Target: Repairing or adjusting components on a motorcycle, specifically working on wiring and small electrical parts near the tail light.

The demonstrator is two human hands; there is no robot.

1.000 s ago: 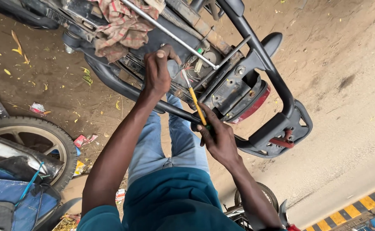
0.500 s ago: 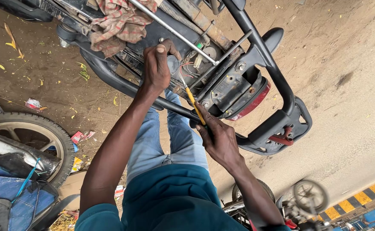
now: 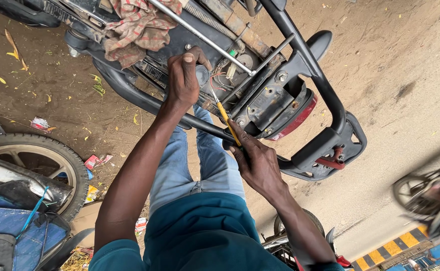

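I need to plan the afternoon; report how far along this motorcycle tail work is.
Done: the seat is already off, leaving the frame and wiring exposed, with a checked rag draped over it. In hand: the left hand grips a small round part while the right hand aims a yellow-handled screwdriver at it. Left: the open tail section is not yet covered again.

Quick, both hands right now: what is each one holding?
Left hand: closed on a small round part in the motorcycle's rear frame.
Right hand: closed on a yellow-handled screwdriver.
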